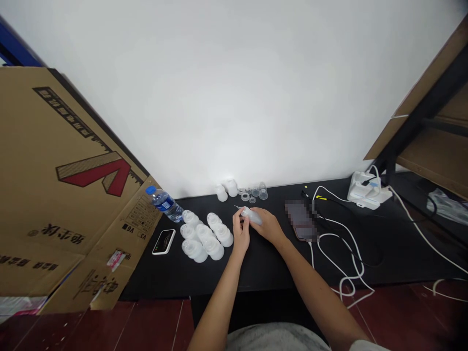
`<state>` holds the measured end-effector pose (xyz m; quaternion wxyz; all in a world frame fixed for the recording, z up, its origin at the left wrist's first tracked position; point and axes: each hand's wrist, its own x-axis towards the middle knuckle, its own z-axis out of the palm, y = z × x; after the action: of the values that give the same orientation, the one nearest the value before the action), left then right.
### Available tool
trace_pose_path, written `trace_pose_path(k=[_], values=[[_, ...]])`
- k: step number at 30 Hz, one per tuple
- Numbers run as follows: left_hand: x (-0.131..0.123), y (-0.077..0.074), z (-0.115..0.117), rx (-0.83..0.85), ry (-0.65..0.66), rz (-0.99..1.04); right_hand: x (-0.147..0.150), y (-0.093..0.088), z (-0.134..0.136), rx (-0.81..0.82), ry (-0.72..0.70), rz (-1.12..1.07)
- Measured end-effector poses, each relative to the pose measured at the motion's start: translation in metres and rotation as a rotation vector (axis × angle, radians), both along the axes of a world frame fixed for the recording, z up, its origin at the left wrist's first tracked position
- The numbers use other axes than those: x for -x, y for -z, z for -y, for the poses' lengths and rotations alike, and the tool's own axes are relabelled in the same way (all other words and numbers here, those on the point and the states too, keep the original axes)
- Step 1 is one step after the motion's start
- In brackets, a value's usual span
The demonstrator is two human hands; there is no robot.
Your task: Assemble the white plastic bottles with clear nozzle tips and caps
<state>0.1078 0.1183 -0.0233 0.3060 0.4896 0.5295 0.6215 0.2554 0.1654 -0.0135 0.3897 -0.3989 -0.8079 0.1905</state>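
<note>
Both my hands are raised over the black table (256, 268), close together at its middle. My left hand (240, 230) pinches the narrow end of a small translucent white plastic bottle (252, 215), which has a thin pointed tip facing left. My right hand (268, 226) grips the bottle's body from the right. To the left of my hands stands a tight group of several translucent white bottles (204, 238). Beyond my hands lie several small clear rings and caps (253, 193), beside two white bottles (226, 189).
A plastic water bottle (164, 204) and a white-edged phone (164, 242) lie left, against a large cardboard sheet (69, 170). A blurred phone (302, 220), white cables (340, 253) and a white power strip (366, 191) occupy the right. A wall rises behind.
</note>
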Motion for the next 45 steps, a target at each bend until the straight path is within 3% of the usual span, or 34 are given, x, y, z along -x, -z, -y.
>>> trace_pose_path(k=[11, 18, 24, 27, 30, 34, 39, 42, 45], values=[[0.003, 0.001, 0.003, 0.002, 0.014, 0.002, -0.004, -0.005, 0.0, -0.023, -0.052, -0.025], [0.006, 0.015, -0.004, -0.067, 0.037, 0.16, 0.003, 0.001, -0.003, 0.193, -0.107, -0.192], [0.005, 0.02, -0.003, -0.099, 0.035, 0.201, 0.006, -0.003, 0.0, 0.287, 0.04, -0.269], [0.005, 0.019, -0.003, -0.105, 0.029, 0.213, 0.004, -0.008, 0.002, 0.328, -0.045, -0.274], [0.005, 0.019, -0.004, -0.103, 0.027, 0.234, 0.005, -0.01, 0.002, 0.285, -0.082, -0.263], [0.003, 0.018, -0.004, -0.109, 0.01, 0.247, 0.006, -0.007, 0.001, 0.243, 0.028, -0.254], [0.003, 0.015, -0.003, -0.098, -0.007, 0.256, 0.005, -0.005, -0.001, 0.22, -0.058, -0.262], [0.002, 0.014, -0.002, -0.099, -0.021, 0.263, 0.005, -0.005, -0.001, 0.164, -0.011, -0.296], [0.001, 0.013, -0.002, -0.102, -0.03, 0.27, 0.005, -0.007, 0.0, 0.221, 0.022, -0.315]])
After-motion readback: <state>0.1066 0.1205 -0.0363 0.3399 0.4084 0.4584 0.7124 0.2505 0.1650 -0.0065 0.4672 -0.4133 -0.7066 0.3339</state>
